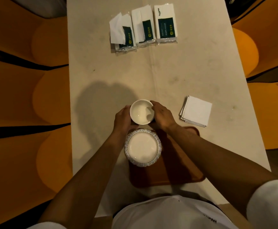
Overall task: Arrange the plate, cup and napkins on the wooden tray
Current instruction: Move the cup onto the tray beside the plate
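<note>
A white cup [141,112] is held from both sides, just beyond the far edge of the wooden tray [181,166]. My left hand [122,119] wraps its left side and my right hand [161,117] its right side. A white plate [142,147] with a patterned rim rests on the tray's far left corner, directly under my wrists. A stack of folded white napkins [196,111] lies on the table to the right of the cup, off the tray.
Three packs of napkins [143,28] lie in a row at the far end of the cream table [192,71]. Orange chairs [49,96] line both long sides of the table.
</note>
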Tool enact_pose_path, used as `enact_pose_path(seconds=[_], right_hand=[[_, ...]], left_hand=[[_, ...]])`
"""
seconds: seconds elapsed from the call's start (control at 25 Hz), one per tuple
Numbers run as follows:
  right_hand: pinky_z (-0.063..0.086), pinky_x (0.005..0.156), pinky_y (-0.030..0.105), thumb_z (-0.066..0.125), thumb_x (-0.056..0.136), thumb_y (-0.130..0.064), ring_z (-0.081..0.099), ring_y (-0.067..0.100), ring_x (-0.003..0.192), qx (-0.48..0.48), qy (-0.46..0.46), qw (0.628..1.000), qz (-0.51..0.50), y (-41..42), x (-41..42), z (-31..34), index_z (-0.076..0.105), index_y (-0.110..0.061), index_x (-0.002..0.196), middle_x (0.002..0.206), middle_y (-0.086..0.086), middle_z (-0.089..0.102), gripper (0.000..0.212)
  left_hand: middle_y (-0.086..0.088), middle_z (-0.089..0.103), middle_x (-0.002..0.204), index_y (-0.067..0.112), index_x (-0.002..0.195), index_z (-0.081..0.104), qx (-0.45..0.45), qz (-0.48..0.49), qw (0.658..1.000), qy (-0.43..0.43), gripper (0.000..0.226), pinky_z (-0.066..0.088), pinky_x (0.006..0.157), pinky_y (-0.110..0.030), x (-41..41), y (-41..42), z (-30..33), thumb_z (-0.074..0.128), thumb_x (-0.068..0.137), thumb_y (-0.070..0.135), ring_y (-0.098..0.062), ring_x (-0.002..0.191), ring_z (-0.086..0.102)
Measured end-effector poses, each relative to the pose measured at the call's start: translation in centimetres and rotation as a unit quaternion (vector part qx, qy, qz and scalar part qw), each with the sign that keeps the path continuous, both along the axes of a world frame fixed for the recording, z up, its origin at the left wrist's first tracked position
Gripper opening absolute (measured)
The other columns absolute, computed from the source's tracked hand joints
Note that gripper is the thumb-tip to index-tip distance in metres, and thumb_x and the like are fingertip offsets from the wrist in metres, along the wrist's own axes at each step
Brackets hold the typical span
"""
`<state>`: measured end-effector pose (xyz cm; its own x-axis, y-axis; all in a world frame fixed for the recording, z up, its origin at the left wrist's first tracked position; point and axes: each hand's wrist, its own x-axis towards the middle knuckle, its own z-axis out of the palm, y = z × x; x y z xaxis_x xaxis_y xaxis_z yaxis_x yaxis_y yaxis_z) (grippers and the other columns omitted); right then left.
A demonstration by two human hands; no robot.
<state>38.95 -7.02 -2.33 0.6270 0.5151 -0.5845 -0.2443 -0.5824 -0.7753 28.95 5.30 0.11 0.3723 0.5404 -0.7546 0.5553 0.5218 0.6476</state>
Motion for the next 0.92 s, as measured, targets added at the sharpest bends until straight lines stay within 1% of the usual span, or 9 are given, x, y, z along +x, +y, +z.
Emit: enact_pose_path(seconds=[0.04,0.08,0.2,0.36,0.44,0.56,0.64,0.8,0.92], right_hand=[[0.041,0.109,0.036,0.040,0.100,-0.031,0.053,0.022,0.127,-0.003,-0.006,1.000,0.007,-0.3,0.0,0.3,0.051,-0.022,0.139,0.137,0.003,0.058,0.041],[0.042,0.108,0.035,0.042,0.100,-0.029,0.055,0.022,0.126,-0.003,-0.015,1.000,0.016,-0.7,0.2,0.7,0.053,-0.022,0.138,0.136,0.003,0.060,0.040],[0.049,0.101,0.040,0.053,0.094,-0.021,0.055,0.025,0.122,0.001,-0.121,0.989,0.085,-3.0,0.5,2.2,0.054,-0.022,0.136,0.138,0.003,0.058,0.043],[0.056,0.090,0.049,0.038,0.095,-0.018,0.057,0.020,0.115,0.025,-0.089,0.995,-0.036,-8.7,0.6,3.5,0.064,-0.033,0.122,0.125,-0.007,0.063,0.040],[0.057,0.089,0.049,0.039,0.093,-0.017,0.059,0.021,0.115,0.012,-0.090,0.995,-0.047,-12.2,0.5,3.8,0.067,-0.035,0.116,0.123,-0.007,0.064,0.040],[0.056,0.091,0.047,0.041,0.092,-0.014,0.060,0.020,0.114,-0.022,-0.088,0.994,-0.054,-15.8,0.5,4.0,0.068,-0.052,0.101,0.118,-0.012,0.066,0.048],[0.056,0.090,0.050,0.040,0.089,-0.015,0.060,0.019,0.114,-0.032,-0.086,0.994,-0.056,-17.4,0.4,3.6,0.067,-0.057,0.099,0.118,-0.014,0.066,0.051],[0.052,0.097,0.048,0.043,0.094,-0.010,0.058,0.017,0.115,-0.044,-0.101,0.993,-0.047,-18.7,0.5,2.4,0.070,-0.034,0.116,0.123,-0.008,0.066,0.042],[0.048,0.100,0.037,0.043,0.096,-0.010,0.057,0.019,0.118,-0.051,-0.114,0.991,-0.035,-18.9,0.7,1.7,0.068,-0.028,0.120,0.128,-0.002,0.066,0.040]], left_hand=[[-0.018,0.071,0.117,0.020,0.099,0.070,0.008,0.006,1.000,-0.003,0.041,0.061,0.083,-0.059,0.0,-0.2,0.0,0.069,0.069,0.047,-0.038,0.104,0.070],[-0.018,0.071,0.115,0.017,0.103,0.071,0.003,0.026,1.000,-0.006,0.038,0.062,0.080,-0.059,-0.1,-0.5,0.4,0.068,0.077,0.043,-0.037,0.100,0.071],[-0.017,0.073,0.106,0.011,0.106,0.073,-0.011,0.037,0.999,-0.029,0.024,0.064,0.077,-0.052,-0.7,-1.8,1.4,0.064,0.092,0.029,-0.034,0.096,0.073],[-0.016,0.075,0.105,0.011,0.106,0.075,-0.036,-0.005,0.998,-0.060,0.020,0.064,0.078,-0.050,-0.9,-5.9,2.1,0.066,0.092,0.022,-0.031,0.096,0.075],[-0.017,0.074,0.105,0.011,0.106,0.073,-0.064,-0.031,0.995,-0.065,0.018,0.064,0.079,-0.049,-0.8,-8.7,2.0,0.065,0.093,0.023,-0.032,0.095,0.076],[-0.019,0.072,0.116,0.010,0.116,0.069,-0.102,-0.058,0.991,-0.061,0.028,0.065,0.076,-0.046,-0.6,-12.4,0.8,0.065,0.093,0.025,-0.033,0.100,0.074],[-0.019,0.071,0.120,0.010,0.119,0.068,-0.117,-0.066,0.990,-0.052,0.032,0.065,0.077,-0.046,-0.5,-13.9,0.1,0.065,0.091,0.026,-0.032,0.102,0.073],[-0.018,0.070,0.120,0.011,0.123,0.067,-0.128,-0.069,0.988,-0.046,0.032,0.065,0.077,-0.045,-0.4,-15.3,-0.4,0.062,0.094,0.023,-0.033,0.104,0.072],[-0.018,0.070,0.121,0.011,0.124,0.066,-0.120,-0.070,0.990,-0.036,0.033,0.066,0.074,-0.042,-0.2,-15.5,-0.5,0.062,0.094,0.023,-0.033,0.105,0.071]])
